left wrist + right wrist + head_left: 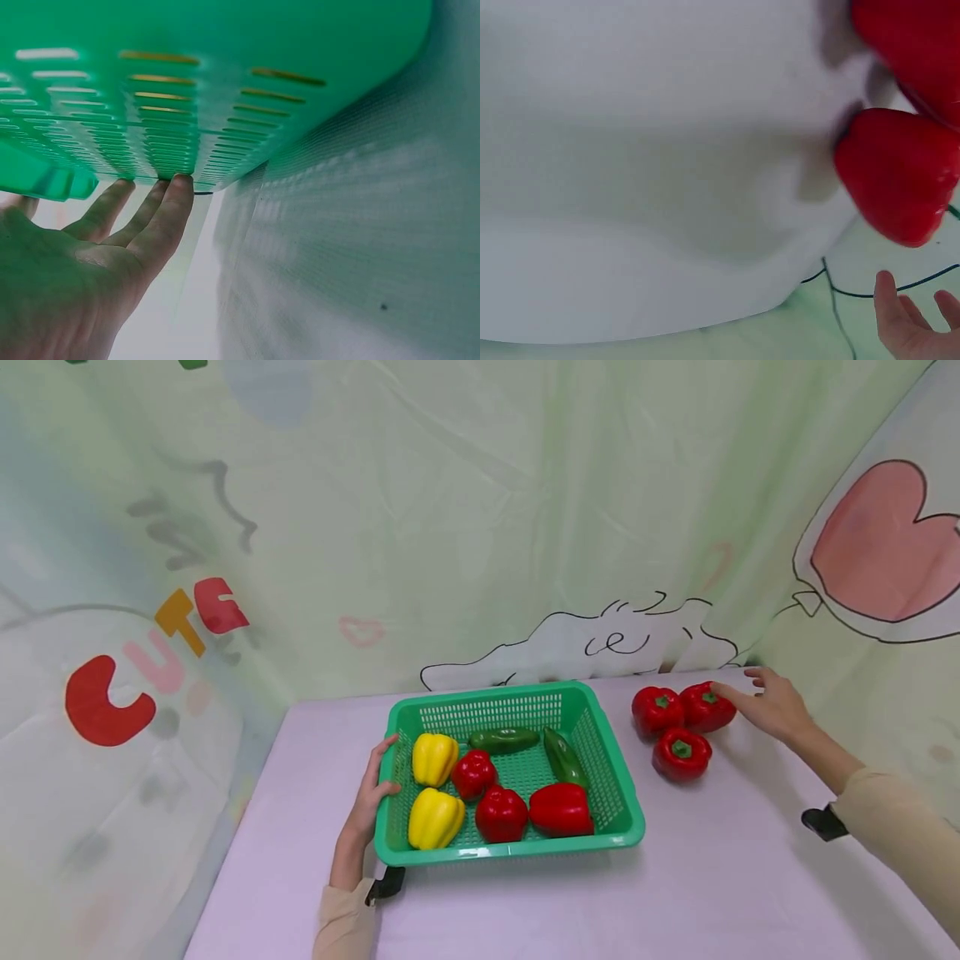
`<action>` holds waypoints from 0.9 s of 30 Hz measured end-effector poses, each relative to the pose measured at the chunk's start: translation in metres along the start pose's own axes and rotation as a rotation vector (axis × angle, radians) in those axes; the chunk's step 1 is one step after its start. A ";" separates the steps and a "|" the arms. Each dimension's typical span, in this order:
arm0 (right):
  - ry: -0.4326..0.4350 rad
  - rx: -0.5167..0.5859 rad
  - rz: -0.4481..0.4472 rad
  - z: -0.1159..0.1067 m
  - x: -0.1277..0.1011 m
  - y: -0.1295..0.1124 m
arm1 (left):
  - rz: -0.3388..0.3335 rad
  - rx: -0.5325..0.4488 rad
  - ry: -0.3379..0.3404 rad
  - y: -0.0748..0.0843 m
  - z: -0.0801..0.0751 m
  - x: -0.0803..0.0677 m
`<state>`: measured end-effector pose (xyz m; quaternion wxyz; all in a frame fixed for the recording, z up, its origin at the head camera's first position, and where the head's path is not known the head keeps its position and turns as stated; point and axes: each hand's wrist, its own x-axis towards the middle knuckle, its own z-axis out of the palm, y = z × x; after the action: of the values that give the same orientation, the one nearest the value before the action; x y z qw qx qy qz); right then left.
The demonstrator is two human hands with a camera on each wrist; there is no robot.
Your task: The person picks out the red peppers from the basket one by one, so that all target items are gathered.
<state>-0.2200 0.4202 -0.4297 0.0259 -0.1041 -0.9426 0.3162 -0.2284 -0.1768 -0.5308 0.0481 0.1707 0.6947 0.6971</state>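
Note:
A green plastic basket (510,853) stands on the table with two yellow bell peppers (435,818), three red bell peppers (501,814) and two long green peppers (504,740) in it. My left hand (369,793) grips its left side, thumb at the rim; the left wrist view has several fingers (169,217) against the slotted outer wall. Right of the basket, three more red bell peppers are clustered on the table: back left (657,711), back right (708,707) and front (682,754). My right hand (772,706) is spread beside the back right one, thumb at its edge, nothing in its grasp.
A pale lilac cloth (525,910) covers the table. Behind it hangs a light green printed curtain (450,527), with its lower edge close to the back of the table. Dark straps with small devices (825,823) sit at both wrists.

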 end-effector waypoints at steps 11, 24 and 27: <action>0.046 -0.074 -0.155 0.013 -0.015 -0.045 | -0.003 0.002 -0.002 0.000 -0.001 0.001; -0.108 -0.042 -0.375 0.053 -0.041 -0.114 | 0.020 -0.002 -0.004 0.000 -0.002 -0.001; -0.134 -0.013 -0.412 0.061 -0.050 -0.126 | 0.020 -0.009 -0.013 0.001 -0.002 -0.001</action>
<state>-0.2013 0.2752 -0.4017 0.0267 0.1119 -0.9456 0.3044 -0.2281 -0.1791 -0.5303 0.0463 0.1819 0.6895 0.6996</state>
